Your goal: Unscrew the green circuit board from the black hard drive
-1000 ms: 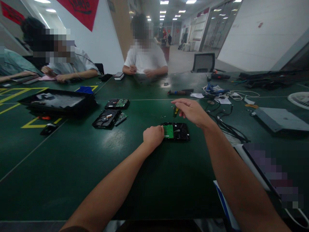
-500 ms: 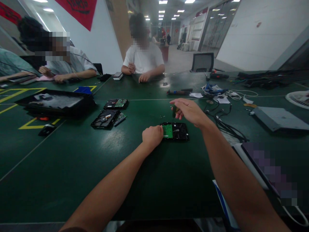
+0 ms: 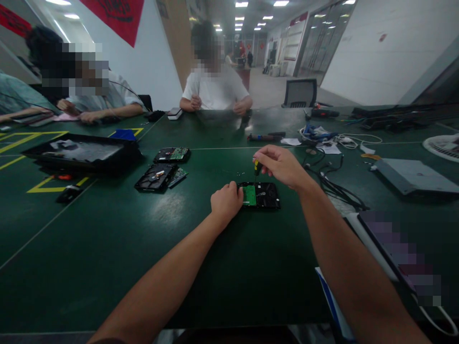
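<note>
Head view: at the centre of the frame the left hand [image 3: 226, 200] is clenched against the left edge of a hard drive [image 3: 259, 195] lying board-up on the green table [image 3: 107, 239], while the right hand [image 3: 281, 165] pinches a small screwdriver [image 3: 256, 167] upright just above the drive. Judging from this, the tip could skid off a screw and scratch the green circuit board [image 3: 249, 195] if the bracing fist lets the drive slide. Tiny loose screws [image 3: 239, 173] beside it could roll away.

No legible text anywhere: dark markings on the red banner [image 3: 116, 16] above the tabletop [image 3: 107, 248] too blurred to read; no labels legible on the hard drive [image 3: 260, 195].
</note>
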